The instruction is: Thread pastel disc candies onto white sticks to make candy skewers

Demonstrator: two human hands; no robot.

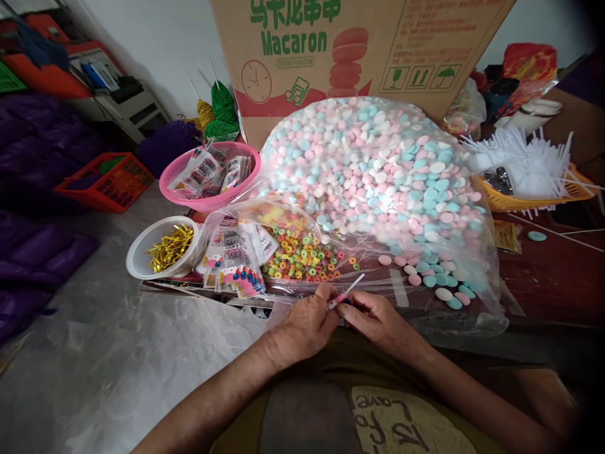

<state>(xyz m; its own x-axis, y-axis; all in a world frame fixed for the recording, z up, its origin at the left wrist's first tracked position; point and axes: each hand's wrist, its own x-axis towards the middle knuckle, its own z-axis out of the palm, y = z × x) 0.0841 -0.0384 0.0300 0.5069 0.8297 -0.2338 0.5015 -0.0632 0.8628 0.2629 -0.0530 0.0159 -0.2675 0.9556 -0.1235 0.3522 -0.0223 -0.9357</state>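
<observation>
At the table's front edge my two hands meet, fingers closed. My left hand (305, 321) pinches a small printed plastic packet (336, 301), pink and white. A thin white stick (354, 284) sticks out of it, up and to the right. The fingers of my right hand (380, 320) are closed at the packet's lower end; what lies between them is partly hidden. Just beyond are ring-shaped candies (307, 255) in yellow, green and orange. A stack of flat printed packets (234, 261) lies to their left. Behind spreads a large clear bag of pink, white and blue candies (378, 170).
On the left stand a white bowl of gold twist ties (171, 249) and a pink basket of packets (210, 202). Far right, a yellow basket (534, 198) holds white sticks. A cardboard box (302, 75) rises behind the candy. Loose candies (444, 293) lie at the front right.
</observation>
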